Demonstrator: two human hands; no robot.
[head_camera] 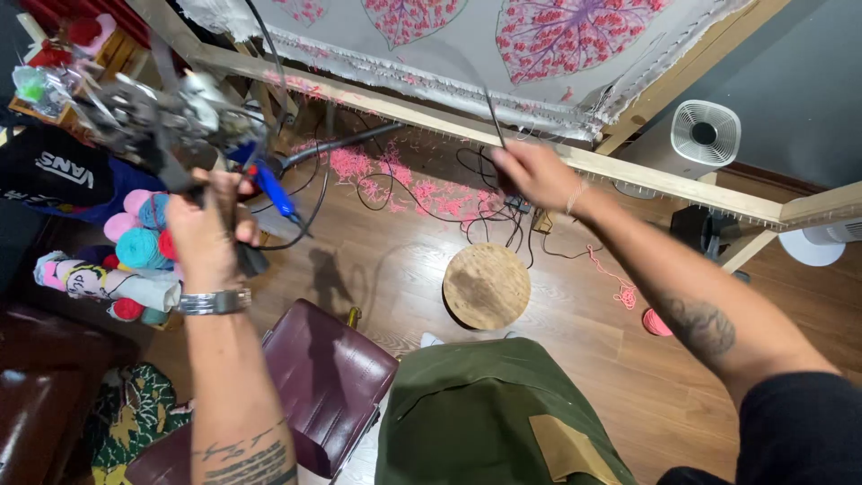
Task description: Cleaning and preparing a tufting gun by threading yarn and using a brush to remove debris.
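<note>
My left hand (208, 229), with a metal watch on the wrist, grips the black handle of a tufting gun (171, 117), a grey metal machine held up at the left. My right hand (532, 172) reaches forward near the lower wooden bar of the frame (628, 171) and is closed on a thin black cable (492, 112) that runs up across the cloth. Stretched on the frame is grey cloth (467, 45) with pink and purple leaf shapes.
A round wooden stool (486, 286) stands on the wood floor below the frame. A maroon padded seat (323, 377) is near my legs. Yarn balls (139, 238) lie at left, pink yarn scraps and black cables (404, 193) under the frame, a white fan (705, 135) at right.
</note>
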